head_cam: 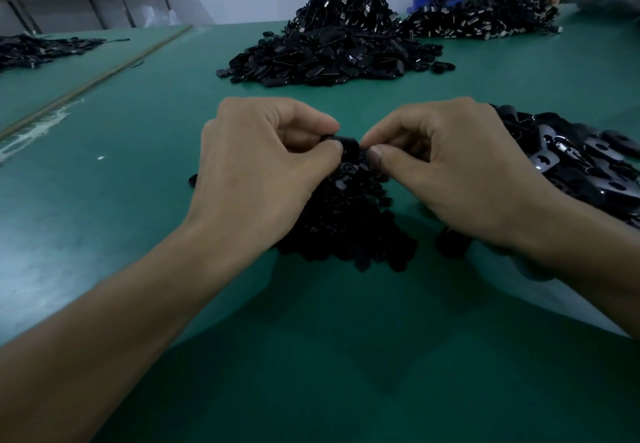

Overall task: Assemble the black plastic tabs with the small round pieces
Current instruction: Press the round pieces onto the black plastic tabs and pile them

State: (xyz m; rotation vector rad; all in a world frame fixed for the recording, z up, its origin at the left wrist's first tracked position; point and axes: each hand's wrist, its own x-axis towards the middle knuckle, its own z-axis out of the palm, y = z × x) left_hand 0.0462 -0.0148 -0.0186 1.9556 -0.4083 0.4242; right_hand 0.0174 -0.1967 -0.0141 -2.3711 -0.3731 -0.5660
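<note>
Two hands are meeting over the middle of the green worktop (138, 200), and both are pinching one small black part (348, 145) between them. The left hand (263, 162) is gripping it with thumb and curled forefinger from one side, and the right hand (446, 165) is doing the same from the other. The part is being held just above a heap of round pieces (346, 228) lying under the palms and wrists. The fingertips are hiding most of it, so I cannot tell whether it is a bare tab or one with a round piece already going in.

Judging by the loose tabs (581, 162) heaped by the right wrist, these are thin, glossy moulded plastic. They are probably very light, stiff enough to take a firm press, unlikely to break, and inclined to slip from dry fingers. The best hold is probably by the edges near one end, leaving the keyhole slot free for the round piece.

What is showing of the held part is running side to side between the thumbs, so its long axis is probably lying left to right and roughly level. Which end carries the slot is hidden. The heaped tabs are pointing every way, several lying flat with slots facing up.
</note>
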